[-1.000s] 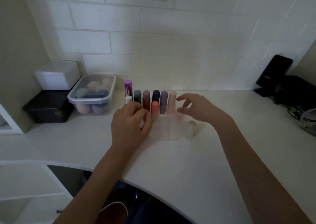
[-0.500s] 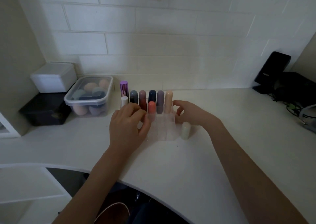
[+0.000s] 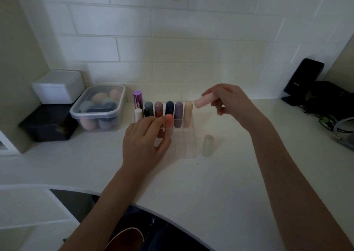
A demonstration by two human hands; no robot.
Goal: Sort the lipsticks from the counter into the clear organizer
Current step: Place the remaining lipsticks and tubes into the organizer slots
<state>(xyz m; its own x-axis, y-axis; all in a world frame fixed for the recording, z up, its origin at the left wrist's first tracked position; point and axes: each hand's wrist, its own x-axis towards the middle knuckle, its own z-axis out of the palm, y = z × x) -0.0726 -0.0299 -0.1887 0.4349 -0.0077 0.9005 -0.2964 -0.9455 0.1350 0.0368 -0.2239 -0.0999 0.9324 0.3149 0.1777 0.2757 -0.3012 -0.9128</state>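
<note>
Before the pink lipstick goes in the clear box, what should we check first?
1. Right hand has a firm hold on the pale pink lipstick: ok, pinched in the fingers, held above the counter.
2. Clear organizer is kept steady: ok, left hand rests at its left front.
3. Free slot available: ok, the front right compartments look empty.
4. Lipstick pointing the right way: not ok, it lies sideways while the stored ones stand upright.
5. Anything left to sort: not ok, a pale cream lipstick stands on the counter beside the organizer.
</note>
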